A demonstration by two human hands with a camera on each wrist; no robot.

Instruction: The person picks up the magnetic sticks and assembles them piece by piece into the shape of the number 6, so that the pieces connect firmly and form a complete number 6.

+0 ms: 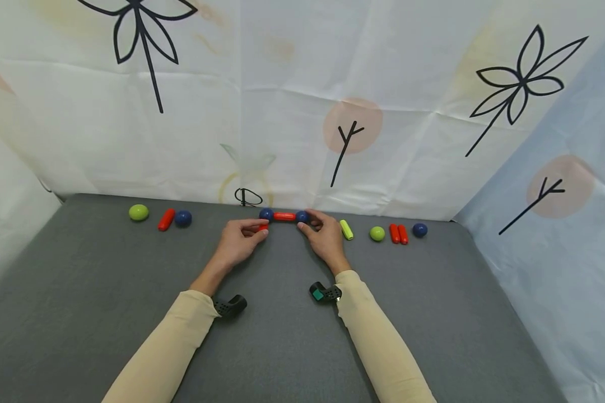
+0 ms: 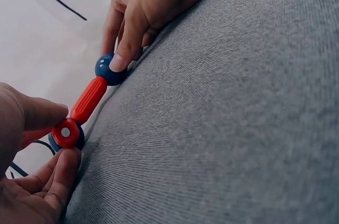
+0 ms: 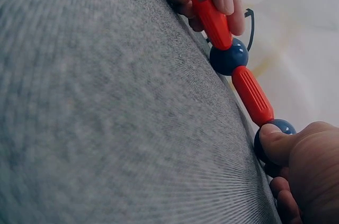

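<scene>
My left hand (image 1: 237,242) pinches a short red rod (image 3: 212,21) between thumb and fingers. The rod's inner end meets a dark blue ball (image 3: 229,57); its other end, with a pale round spot, faces the left wrist camera. From that ball a second red rod (image 1: 284,216) runs across to another blue ball (image 1: 302,216), the three in a line near the table's back edge. My right hand (image 1: 326,238) holds this right-hand ball with thumb and fingers. In the left wrist view the right thumb lies over the front of the ball (image 2: 110,69).
On the left lie a green ball (image 1: 138,212), a red rod (image 1: 166,219) and a blue ball (image 1: 183,219). Right of my hands are a yellow-green rod (image 1: 347,230), a green ball (image 1: 377,234), two red rods (image 1: 399,234) and a blue ball (image 1: 420,230). A printed cloth (image 1: 292,140) hangs behind the grey table (image 1: 282,336).
</scene>
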